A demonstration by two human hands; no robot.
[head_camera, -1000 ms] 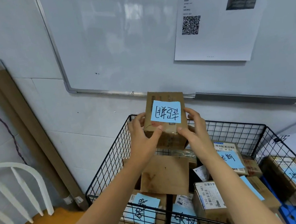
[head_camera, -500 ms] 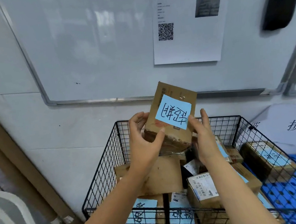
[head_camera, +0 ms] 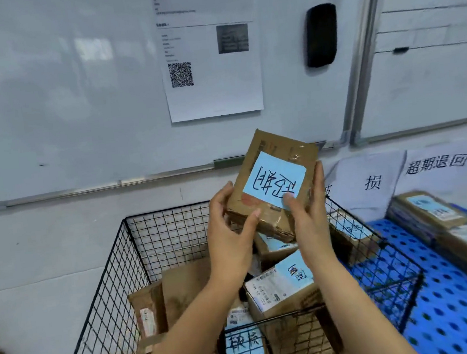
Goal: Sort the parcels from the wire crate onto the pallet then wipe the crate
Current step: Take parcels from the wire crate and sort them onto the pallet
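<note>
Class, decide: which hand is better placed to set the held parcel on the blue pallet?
Likely the right hand: it grips the parcel on the side nearest the pallet.

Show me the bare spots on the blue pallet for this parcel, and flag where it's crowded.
Free for the held parcel: the near stretch of the blue pallet, bordered by the wire crate on its right wall and the stacked parcels at far right. Crowded: that stack below the wall signs, and the crate itself, packed with loose parcels.

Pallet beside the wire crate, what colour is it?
The pallet is blue, clearest in the head view.
</note>
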